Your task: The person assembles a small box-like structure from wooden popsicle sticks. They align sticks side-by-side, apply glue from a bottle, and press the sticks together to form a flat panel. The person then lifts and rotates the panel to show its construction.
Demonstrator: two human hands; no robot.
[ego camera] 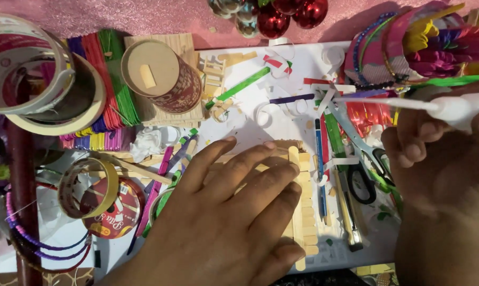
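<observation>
Pressing stick panel (303, 196) on cluttered white board (303, 69), pink cloth (144, 16) behind.

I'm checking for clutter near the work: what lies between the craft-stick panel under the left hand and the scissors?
In the head view, between the craft-stick panel and the scissors lie a blue pen and curled white paper strips on the white board.
</observation>
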